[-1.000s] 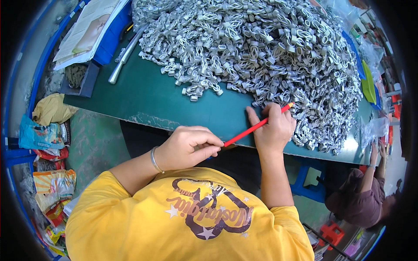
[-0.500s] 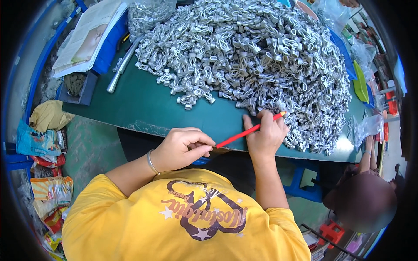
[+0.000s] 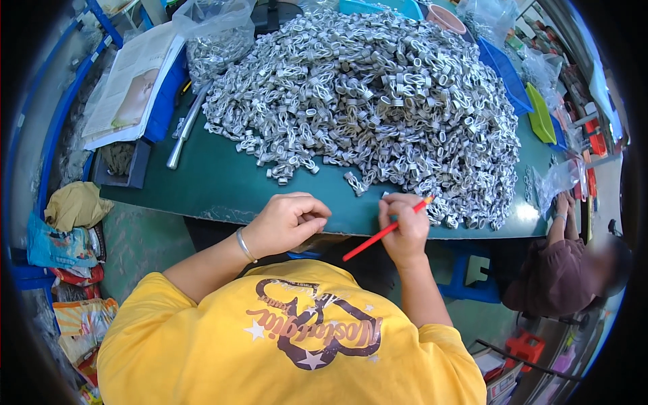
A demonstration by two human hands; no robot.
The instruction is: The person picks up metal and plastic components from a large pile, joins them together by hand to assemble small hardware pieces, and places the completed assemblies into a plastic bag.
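My right hand is closed around a slim red pencil, whose yellowish tip points up and away to the right. Its fingertips are over the near edge of the green table, close to the heap of small silver metal loops with ribbed collars. A small pale bit shows at these fingertips, too small to name. To the left, my left hand hovers at the table edge with its fingers curled in; whatever they may hold is hidden. One loose metal loop lies a little apart from the heap, between the hands.
The heap covers much of the green tabletop. Left of it are a silver rod-like tool, a grey box and papers on a blue bin. Blue and lime trays stand right, near a co-worker.
My right hand has shifted slightly left, and the pencil's lower end has swung down, away from my left hand. A metal loop now lies apart from the heap. My head view has moved slightly.
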